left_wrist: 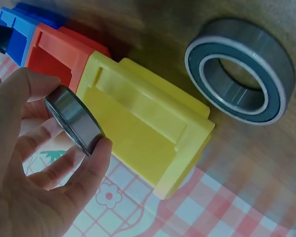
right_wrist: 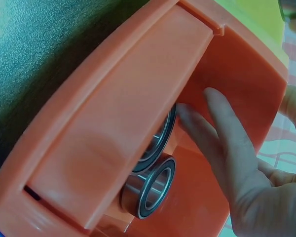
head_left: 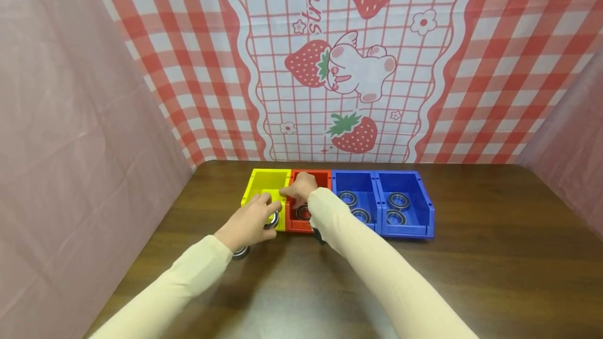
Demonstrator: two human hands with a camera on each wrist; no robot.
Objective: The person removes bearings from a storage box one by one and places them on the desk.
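Note:
My left hand [head_left: 248,223] [left_wrist: 54,163] pinches a bearing [head_left: 271,219] [left_wrist: 74,120] between thumb and fingers, above the front of the yellow bin [head_left: 270,174] [left_wrist: 133,131]. My right hand [head_left: 303,188] [right_wrist: 237,158] reaches into the red bin [head_left: 325,176] [right_wrist: 103,113]; its fingers are extended, and one fingertip is at the edge of a bearing [right_wrist: 158,138]. A second bearing [right_wrist: 149,190] lies beside that one in the red bin. Another bearing [head_left: 241,252] [left_wrist: 241,71] lies on the table, near my left wrist.
Two blue bins [head_left: 354,177] [head_left: 406,232] stand to the right of the red one, each with two bearings inside. A small black object [head_left: 318,236] is in front of the red bin. Behind the wooden table [head_left: 494,255] hangs a checked cloth [head_left: 509,67].

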